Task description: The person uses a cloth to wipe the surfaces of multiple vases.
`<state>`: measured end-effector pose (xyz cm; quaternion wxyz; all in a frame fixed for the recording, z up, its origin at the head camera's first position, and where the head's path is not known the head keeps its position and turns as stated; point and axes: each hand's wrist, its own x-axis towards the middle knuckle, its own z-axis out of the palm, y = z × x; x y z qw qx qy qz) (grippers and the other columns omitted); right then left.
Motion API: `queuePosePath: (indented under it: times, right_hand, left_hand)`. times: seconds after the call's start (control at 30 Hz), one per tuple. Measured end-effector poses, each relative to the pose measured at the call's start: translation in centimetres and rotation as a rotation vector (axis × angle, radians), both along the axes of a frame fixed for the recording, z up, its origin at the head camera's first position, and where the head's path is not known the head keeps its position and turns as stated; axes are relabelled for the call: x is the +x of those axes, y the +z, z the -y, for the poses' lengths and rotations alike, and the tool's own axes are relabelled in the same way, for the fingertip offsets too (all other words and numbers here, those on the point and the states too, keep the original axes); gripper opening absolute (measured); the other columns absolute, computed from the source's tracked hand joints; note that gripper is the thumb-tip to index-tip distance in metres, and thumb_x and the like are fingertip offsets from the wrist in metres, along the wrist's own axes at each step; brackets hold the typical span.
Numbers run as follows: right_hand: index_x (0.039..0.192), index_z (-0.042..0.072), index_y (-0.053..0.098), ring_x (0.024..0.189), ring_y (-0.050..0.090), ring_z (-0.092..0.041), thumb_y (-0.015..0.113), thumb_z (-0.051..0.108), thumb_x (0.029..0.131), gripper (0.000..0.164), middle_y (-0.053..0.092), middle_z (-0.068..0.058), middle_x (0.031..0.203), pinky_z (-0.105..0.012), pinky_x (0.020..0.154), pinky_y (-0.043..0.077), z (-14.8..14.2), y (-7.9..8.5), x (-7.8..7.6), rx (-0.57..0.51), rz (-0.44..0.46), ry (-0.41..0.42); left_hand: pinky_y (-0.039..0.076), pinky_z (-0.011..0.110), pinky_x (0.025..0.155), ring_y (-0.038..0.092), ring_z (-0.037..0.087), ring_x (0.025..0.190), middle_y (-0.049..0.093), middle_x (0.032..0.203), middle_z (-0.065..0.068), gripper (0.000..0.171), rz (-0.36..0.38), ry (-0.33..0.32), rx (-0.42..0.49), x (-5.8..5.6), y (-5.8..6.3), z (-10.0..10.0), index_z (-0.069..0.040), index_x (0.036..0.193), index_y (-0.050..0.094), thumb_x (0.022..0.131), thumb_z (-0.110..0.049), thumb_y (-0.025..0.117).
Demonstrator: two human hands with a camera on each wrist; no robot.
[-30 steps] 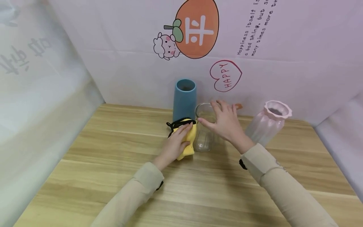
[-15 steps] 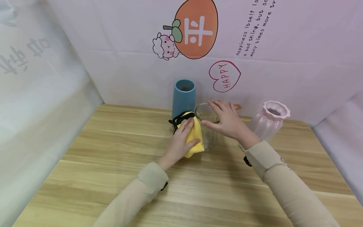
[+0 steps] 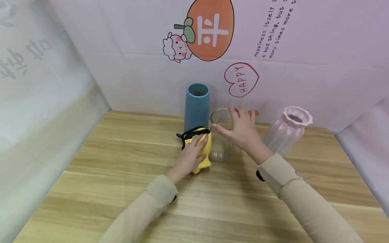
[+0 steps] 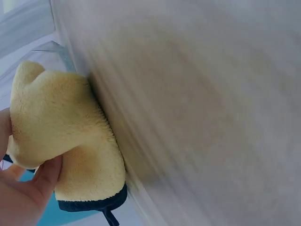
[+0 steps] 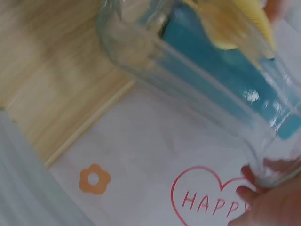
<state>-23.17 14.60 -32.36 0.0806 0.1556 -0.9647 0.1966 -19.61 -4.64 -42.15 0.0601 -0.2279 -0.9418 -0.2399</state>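
A yellow plush cloth (image 3: pixel 206 148) with black edging and a loop is bunched in my left hand (image 3: pixel 189 156), against the left side of a clear glass vase (image 3: pixel 220 148). In the left wrist view the thumb presses into a fold of the cloth (image 4: pixel 61 108). My right hand (image 3: pixel 244 133) grips the vase's rim, thumb on the near side and fingers over the far side. Through the glass (image 5: pixel 188 80) in the right wrist view, blue and yellow show. The vase stands upright on the wooden table (image 3: pixel 121 175).
Just behind the cloth stands a blue vase (image 3: pixel 197 109), near the white printed backdrop (image 3: pixel 136 77). To the right of my right hand is a pink ribbed vase (image 3: pixel 285 131), its lower part hidden by my forearm. White curtains hang at both sides.
The cloth in my left hand moved right across the front of the glass vase, then back left and down. My right hand stays at the rim, shifting slightly.
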Motion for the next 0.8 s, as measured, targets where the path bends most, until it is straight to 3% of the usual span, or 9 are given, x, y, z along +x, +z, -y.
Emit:
queuePosePath:
  times: [0.13, 0.3, 0.4, 0.53, 0.6, 0.8]
  right_hand:
    - [0.143, -0.003, 0.036, 0.136, 0.032, -0.044, 0.056, 0.061, 0.086, 0.089, 0.038, -0.026, 0.144, -0.068, 0.115, 0.003, 0.0, 0.2, 0.0, -0.001, 0.008, -0.017]
    - [0.149, 0.001, 0.026, 0.144, 0.020, -0.042, 0.051, 0.056, 0.091, 0.084, 0.026, -0.023, 0.154, -0.066, 0.117, 0.008, -1.8, 0.6, -0.7, 0.003, 0.096, 0.132]
    - [0.152, 0.003, 0.021, 0.146, 0.016, -0.041, 0.054, 0.046, 0.093, 0.080, 0.020, -0.020, 0.158, -0.066, 0.116, 0.012, -3.0, 0.6, -1.2, -0.018, 0.148, 0.232]
    - [0.152, 0.006, 0.021, 0.146, 0.017, -0.041, 0.060, 0.043, 0.091, 0.082, 0.020, -0.020, 0.158, -0.064, 0.116, 0.018, -3.7, 0.6, -1.7, -0.053, 0.173, 0.280]
    - [0.152, 0.005, 0.022, 0.145, 0.018, -0.041, 0.061, 0.046, 0.090, 0.084, 0.021, -0.020, 0.157, -0.063, 0.116, 0.019, -3.6, 0.5, -1.7, -0.059, 0.169, 0.283]
    - [0.152, 0.004, 0.023, 0.143, 0.022, -0.042, 0.061, 0.053, 0.088, 0.089, 0.025, -0.022, 0.155, -0.065, 0.115, 0.016, -3.0, 0.4, -1.6, -0.045, 0.140, 0.252]
  left_hand:
    - [0.052, 0.050, 0.093, 0.055, 0.040, 0.117, 0.037, 0.151, 0.011, 0.067, 0.003, 0.002, 0.032, -0.1, 0.1, 0.3, -0.018, 0.150, 0.032, 0.091, -0.022, 0.065]
    - [0.048, 0.051, 0.100, 0.052, 0.037, 0.125, 0.042, 0.149, 0.010, 0.066, -0.031, 0.020, 0.122, -0.2, 0.2, 0.4, -0.019, 0.148, 0.036, 0.090, -0.017, 0.066]
    - [0.045, 0.049, 0.105, 0.047, 0.034, 0.132, 0.044, 0.147, 0.009, 0.063, -0.045, 0.032, 0.246, -0.3, 0.4, 0.2, -0.017, 0.147, 0.039, 0.090, -0.013, 0.066]
    - [0.041, 0.046, 0.110, 0.042, 0.031, 0.136, 0.044, 0.147, 0.010, 0.060, -0.044, 0.023, 0.403, -0.2, 1.0, -0.4, -0.012, 0.145, 0.042, 0.089, -0.013, 0.066]
    - [0.039, 0.046, 0.112, 0.038, 0.032, 0.139, 0.040, 0.150, 0.009, 0.061, -0.025, 0.021, 0.402, -0.2, 1.3, -0.8, -0.011, 0.145, 0.041, 0.090, -0.019, 0.067]
    - [0.035, 0.054, 0.113, 0.027, 0.038, 0.144, 0.026, 0.158, 0.008, 0.073, 0.045, 0.028, 0.278, -0.1, 1.6, -1.8, -0.010, 0.149, 0.034, 0.089, -0.035, 0.066]
